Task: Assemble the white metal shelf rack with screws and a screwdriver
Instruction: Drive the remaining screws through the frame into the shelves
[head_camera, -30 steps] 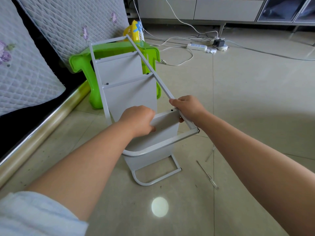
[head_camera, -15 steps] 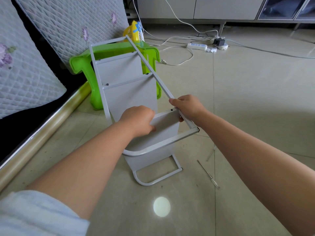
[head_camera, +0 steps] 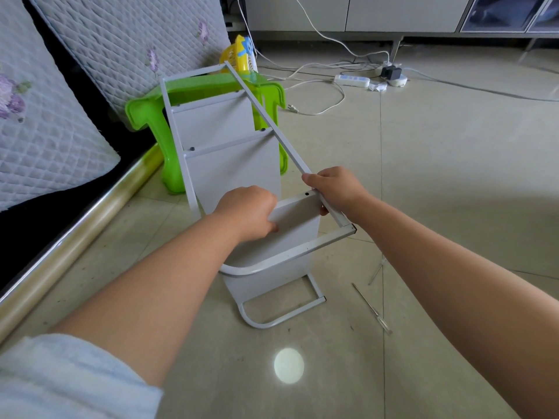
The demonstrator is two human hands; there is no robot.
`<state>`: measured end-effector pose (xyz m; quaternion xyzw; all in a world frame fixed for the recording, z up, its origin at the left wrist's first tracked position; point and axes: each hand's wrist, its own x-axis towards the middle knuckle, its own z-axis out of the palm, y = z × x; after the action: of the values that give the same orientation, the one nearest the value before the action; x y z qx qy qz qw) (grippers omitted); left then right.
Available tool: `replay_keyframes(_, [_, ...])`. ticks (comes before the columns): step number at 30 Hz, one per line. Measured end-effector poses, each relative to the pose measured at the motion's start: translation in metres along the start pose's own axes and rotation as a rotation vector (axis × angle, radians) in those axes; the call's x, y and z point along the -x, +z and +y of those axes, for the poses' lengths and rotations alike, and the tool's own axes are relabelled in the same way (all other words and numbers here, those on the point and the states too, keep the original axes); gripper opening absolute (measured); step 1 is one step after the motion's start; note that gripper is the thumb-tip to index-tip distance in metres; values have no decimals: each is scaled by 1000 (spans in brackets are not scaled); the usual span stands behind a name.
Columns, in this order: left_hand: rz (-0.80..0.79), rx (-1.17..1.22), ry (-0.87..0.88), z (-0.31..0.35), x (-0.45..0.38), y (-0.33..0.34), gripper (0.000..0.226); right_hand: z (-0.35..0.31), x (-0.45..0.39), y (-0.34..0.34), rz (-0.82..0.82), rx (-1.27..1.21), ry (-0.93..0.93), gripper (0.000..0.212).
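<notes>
On a tiled floor, the left hand [head_camera: 246, 211] grips a white metal shelf panel [head_camera: 298, 213] while the right hand [head_camera: 334, 184] grips the white metal rack's side rail [head_camera: 269, 119].

A single wide-angle view from the person's head looks forward and steeply down at the tiled floor [head_camera: 423, 182], close above both forearms. Edges bend, probably from lens distortion. A cabinet [head_camera: 348, 13] runs along the far top edge.
</notes>
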<state>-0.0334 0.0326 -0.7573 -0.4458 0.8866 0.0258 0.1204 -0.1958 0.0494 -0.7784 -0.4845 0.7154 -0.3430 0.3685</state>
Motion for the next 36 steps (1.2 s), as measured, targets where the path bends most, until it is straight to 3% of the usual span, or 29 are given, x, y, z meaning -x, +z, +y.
replay_keyframes(11, [-7,7,0,-2,-1,1,43,-2,1,0,-6,-8,-2,39])
replay_keyframes(15, [0,3,8,-2,-1,0,33,-1,0,1,0,-3,0,42])
replay_keyframes(23, [-7,7,21,-1,-1,1,35,-2,3,1,-14,-43,9,29])
replay_keyframes(30, [-4,8,26,-3,-1,2,35,-3,3,2,1,-38,6,43])
replay_keyframes(36, [-9,11,18,-3,0,2,43,-2,4,1,-4,-26,8,41])
